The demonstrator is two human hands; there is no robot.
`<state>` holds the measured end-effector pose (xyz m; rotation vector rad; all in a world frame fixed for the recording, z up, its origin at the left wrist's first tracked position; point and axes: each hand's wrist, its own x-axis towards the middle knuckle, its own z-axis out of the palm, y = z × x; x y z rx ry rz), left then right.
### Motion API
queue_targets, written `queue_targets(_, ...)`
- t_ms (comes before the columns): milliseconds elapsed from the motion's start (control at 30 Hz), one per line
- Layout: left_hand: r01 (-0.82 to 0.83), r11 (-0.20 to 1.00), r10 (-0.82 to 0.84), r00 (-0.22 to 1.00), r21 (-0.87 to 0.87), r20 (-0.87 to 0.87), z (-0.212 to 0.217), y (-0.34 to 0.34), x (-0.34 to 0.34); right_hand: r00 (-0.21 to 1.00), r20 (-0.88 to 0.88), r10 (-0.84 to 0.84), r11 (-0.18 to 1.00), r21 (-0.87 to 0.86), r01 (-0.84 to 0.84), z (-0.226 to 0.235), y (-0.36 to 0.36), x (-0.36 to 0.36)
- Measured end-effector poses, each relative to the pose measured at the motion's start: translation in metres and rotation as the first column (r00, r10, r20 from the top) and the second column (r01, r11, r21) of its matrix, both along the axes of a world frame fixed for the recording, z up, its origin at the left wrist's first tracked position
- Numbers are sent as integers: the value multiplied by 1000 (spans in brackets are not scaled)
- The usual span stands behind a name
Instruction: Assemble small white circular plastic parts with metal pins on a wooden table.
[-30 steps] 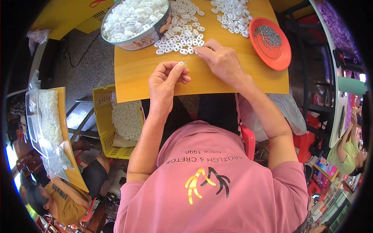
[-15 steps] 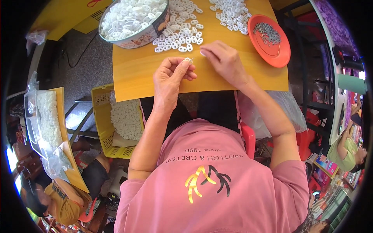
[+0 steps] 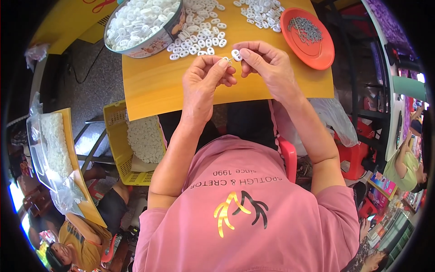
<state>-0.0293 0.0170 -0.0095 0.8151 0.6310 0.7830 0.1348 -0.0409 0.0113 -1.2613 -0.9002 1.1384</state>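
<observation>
Above the yellow table (image 3: pixel 158 90), my two hands meet almost fingertip to fingertip. My left hand (image 3: pixel 199 86) pinches a small white piece (image 3: pixel 225 59) with a thin metal pin sticking out of it; the fingers mostly cover it. Between thumb and fingers, my right hand (image 3: pixel 272 65) grips a white oval two-holed plastic piece (image 3: pixel 236 55). This oval is at the pin's tip; whether the pin passes through a hole I cannot tell. Just beyond my hands lie loose white two-holed pieces (image 3: pixel 199 41). A red plate (image 3: pixel 317 62) with many grey metal pins (image 3: pixel 307 31) sits at the right.
A round tin (image 3: pixel 154 47) heaped with white pieces stands at the table's far left, and another white pile (image 3: pixel 260 16) lies at the back. A yellow crate (image 3: pixel 120 154) of white pieces is below left. Another person (image 3: pixel 84 235) sits at a side table on the left.
My right hand has come in from the far side toward my left hand, bringing the white oval to the pin. The view has shifted slightly.
</observation>
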Motion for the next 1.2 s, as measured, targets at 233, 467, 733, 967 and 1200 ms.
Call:
queue_targets(233,-5,1000,5,1000,7,-21,0,0,2,992,126,-26,998,58,19,0,-2,-2)
queue_targets(467,0,1000,0,999,13,-34,0,-2,4,902,414,-118,985,167,52,2,-2,-12)
queue_targets(733,-28,998,29,999,-50,28,-1,-6,7,754,599,-271,928,371,40,-3,-1,-17)
queue_targets(967,-77,997,78,994,-20,78,0,-11,11,831,473,-293,928,349,129,-7,-3,-24)
queue_targets(1200,-65,992,65,998,110,2,-6,-8,6,992,60,-113,986,126,105,-6,-3,-16)
